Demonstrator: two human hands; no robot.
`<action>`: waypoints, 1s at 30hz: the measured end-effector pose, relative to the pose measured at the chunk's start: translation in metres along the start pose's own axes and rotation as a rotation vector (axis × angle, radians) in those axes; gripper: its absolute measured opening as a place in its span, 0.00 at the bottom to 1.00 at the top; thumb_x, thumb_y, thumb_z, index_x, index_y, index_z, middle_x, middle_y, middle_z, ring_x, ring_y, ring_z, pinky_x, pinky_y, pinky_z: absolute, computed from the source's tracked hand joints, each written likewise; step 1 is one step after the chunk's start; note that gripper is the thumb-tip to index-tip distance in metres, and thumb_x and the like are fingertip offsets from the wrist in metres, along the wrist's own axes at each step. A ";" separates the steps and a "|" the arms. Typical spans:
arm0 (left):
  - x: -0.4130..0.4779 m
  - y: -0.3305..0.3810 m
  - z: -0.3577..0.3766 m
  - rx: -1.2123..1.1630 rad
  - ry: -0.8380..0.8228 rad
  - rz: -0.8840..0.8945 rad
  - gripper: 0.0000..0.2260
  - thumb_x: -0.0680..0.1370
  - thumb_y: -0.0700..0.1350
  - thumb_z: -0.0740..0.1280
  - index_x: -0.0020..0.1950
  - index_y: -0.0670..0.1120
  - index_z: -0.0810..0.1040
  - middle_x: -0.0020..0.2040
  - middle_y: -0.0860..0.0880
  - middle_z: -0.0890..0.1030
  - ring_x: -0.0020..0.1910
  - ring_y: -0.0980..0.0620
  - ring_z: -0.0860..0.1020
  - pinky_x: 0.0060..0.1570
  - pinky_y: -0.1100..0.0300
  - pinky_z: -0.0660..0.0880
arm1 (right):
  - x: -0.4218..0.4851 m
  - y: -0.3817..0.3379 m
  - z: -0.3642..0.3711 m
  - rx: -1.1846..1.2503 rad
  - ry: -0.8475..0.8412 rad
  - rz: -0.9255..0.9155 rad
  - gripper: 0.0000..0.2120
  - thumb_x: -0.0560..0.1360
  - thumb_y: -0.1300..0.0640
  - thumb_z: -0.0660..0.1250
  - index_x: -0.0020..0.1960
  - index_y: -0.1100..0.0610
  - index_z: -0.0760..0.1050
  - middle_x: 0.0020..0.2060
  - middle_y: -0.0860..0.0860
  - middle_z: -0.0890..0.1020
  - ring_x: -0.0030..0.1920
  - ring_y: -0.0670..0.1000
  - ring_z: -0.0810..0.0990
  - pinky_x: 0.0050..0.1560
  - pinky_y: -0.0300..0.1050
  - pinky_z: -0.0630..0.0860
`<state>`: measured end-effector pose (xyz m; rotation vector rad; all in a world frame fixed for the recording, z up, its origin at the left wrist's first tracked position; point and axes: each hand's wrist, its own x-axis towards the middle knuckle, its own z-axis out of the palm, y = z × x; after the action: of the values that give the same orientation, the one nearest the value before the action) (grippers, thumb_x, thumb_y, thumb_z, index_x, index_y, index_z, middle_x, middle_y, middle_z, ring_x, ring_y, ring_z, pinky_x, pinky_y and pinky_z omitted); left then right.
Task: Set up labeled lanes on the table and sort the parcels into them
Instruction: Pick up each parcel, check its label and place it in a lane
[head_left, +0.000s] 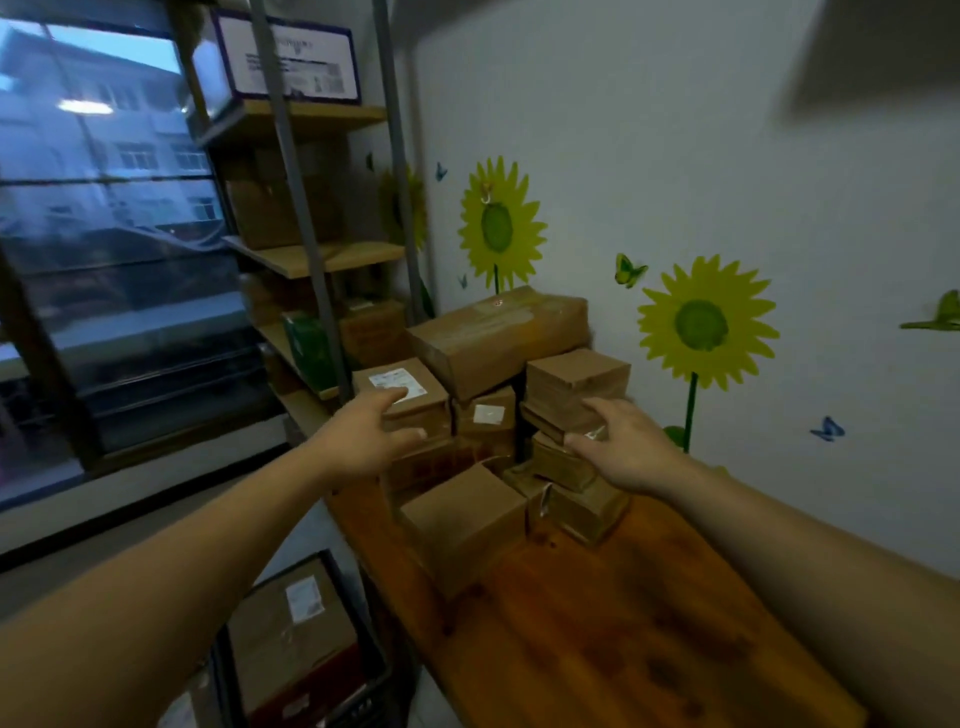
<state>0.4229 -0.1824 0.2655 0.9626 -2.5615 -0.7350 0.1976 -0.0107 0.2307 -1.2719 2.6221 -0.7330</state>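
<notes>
View from my head, looking down the table (597, 623). The parcels are heaped at its far end against the wall; the near boards show no lanes or labels, so I judge the task to be at its opening, with a first parcel about to be drawn from the heap.

My left hand (371, 434) is spread and holds nothing. Its fingers reach over the labelled box (434, 400) on the shelf side of the heap, and contact cannot be confirmed. My right hand (626, 449) is likewise spread and empty, its fingertips at the lower edge of the stacked box (576, 379) on the wall side.

The long box (498, 338) lies on top, slightly tilted. Its long axis crosses the table from the shelf side towards the wall, with a broad side facing me. The front box (462, 519) stands nearest me, one corner pointing my way.

The next move probably calls for a two-handed grip taken from the top, since the lower boxes carry the long one.
</notes>
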 end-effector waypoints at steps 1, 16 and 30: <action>0.019 -0.004 0.003 -0.004 -0.018 0.040 0.31 0.77 0.51 0.66 0.77 0.49 0.56 0.76 0.47 0.59 0.74 0.48 0.60 0.71 0.51 0.61 | 0.012 0.000 0.006 0.002 0.009 0.023 0.34 0.76 0.39 0.61 0.76 0.52 0.58 0.74 0.53 0.61 0.74 0.54 0.59 0.70 0.47 0.60; 0.265 0.015 0.093 0.013 -0.339 0.390 0.29 0.78 0.54 0.63 0.76 0.49 0.57 0.77 0.47 0.56 0.76 0.48 0.54 0.71 0.55 0.54 | 0.134 0.032 0.032 0.241 0.242 0.520 0.32 0.77 0.43 0.63 0.75 0.55 0.60 0.73 0.54 0.66 0.70 0.55 0.68 0.67 0.49 0.66; 0.359 0.025 0.180 0.207 -0.323 0.385 0.22 0.81 0.51 0.58 0.74 0.47 0.62 0.73 0.47 0.59 0.69 0.44 0.62 0.68 0.53 0.61 | 0.271 0.071 0.086 0.744 0.203 0.725 0.33 0.76 0.43 0.64 0.74 0.52 0.53 0.64 0.54 0.73 0.60 0.59 0.74 0.59 0.58 0.75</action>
<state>0.0684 -0.3458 0.1685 0.3974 -3.0259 -0.5581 0.0042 -0.2130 0.1452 -0.0440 2.2748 -1.4922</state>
